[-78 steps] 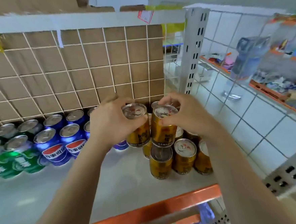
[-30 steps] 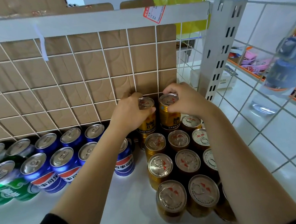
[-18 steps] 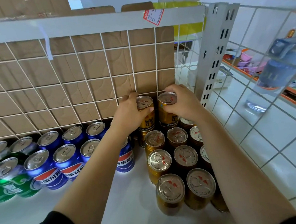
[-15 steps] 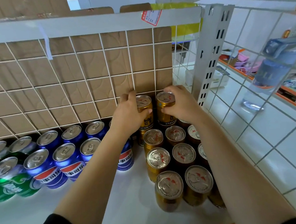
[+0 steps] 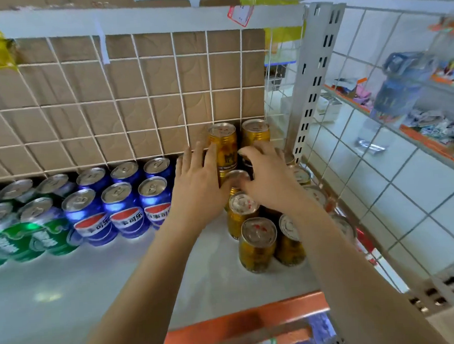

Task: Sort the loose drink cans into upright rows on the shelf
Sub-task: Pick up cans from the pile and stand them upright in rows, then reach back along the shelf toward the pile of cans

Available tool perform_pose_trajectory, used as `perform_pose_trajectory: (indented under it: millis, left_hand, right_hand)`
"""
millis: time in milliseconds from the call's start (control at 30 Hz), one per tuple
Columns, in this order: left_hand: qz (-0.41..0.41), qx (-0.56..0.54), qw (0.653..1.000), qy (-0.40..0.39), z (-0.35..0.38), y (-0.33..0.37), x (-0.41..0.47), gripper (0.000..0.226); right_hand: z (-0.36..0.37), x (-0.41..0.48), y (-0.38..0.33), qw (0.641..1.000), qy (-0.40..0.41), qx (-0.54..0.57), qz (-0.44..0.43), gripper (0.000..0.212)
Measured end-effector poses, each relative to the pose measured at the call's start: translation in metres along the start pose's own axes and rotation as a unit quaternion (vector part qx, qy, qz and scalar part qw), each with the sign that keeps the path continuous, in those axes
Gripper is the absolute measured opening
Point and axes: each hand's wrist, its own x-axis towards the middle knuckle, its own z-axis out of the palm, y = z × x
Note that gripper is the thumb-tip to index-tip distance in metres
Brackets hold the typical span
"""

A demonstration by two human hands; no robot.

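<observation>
Both hands are seen at the back right corner of the white shelf (image 5: 94, 288). The left hand (image 5: 197, 192) is spread wide, fingers straight, and laid along the left flank of a tall gold metal can (image 5: 222, 142). That can is perched upright on a lower layer of cans, hard against the white wire grid panel (image 5: 134, 97). A second raised gold can (image 5: 255, 132) is stood just beside it on the right, also upright.

The right hand (image 5: 269, 182) is held just in front of and below that second can, over the silver tops of the lower gold cans (image 5: 256, 243). Its fingers are loosely bent and nothing is gripped. Whether the fingertips touch a can is hard to tell through the blur.

The lower gold cans are packed upright in short rows running from the grid towards the orange front edge (image 5: 244, 318). To the left of the left hand, blue cans with red-and-white logos (image 5: 120, 206) are ranked upright. Green cans (image 5: 10, 235) are lined up beyond them. Brown cardboard (image 5: 80, 82) is seen behind the grid.
</observation>
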Motion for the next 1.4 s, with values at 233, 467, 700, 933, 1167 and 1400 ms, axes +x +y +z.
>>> perform_pose_trajectory:
  millis: [233,467,700,933,1167,1400]
  left_hand:
    - [-0.128,0.083,0.988,0.007,-0.019,-0.018,-0.085,0.08]
    - [-0.27,0.135,0.953,0.011,-0.042,-0.042,-0.18,0.077]
    - [-0.399,0.163,0.901,0.035,-0.082,-0.077,-0.268,0.075]
    - [-0.476,0.181,0.857,0.073,-0.123,-0.133,-0.334,0.075]
    - [-0.495,0.195,0.842,0.087,-0.172,-0.229,-0.395,0.072]
    - [-0.488,0.167,0.848,0.122,-0.221,-0.328,-0.444,0.067]
  right_hand:
    - [0.022,-0.054,-0.04,0.996,-0.045,-0.029,-0.069,0.058]
    - [0.047,-0.095,-0.097,0.98,-0.079,-0.027,-0.183,0.059]
    - [0.085,-0.136,-0.185,0.941,-0.139,0.005,-0.31,0.056]
    - [0.125,-0.166,-0.282,0.903,-0.167,0.028,-0.395,0.056]
    - [0.176,-0.191,-0.398,0.881,-0.178,0.043,-0.437,0.054]
    - [0.227,-0.21,-0.503,0.881,-0.187,0.058,-0.43,0.049]
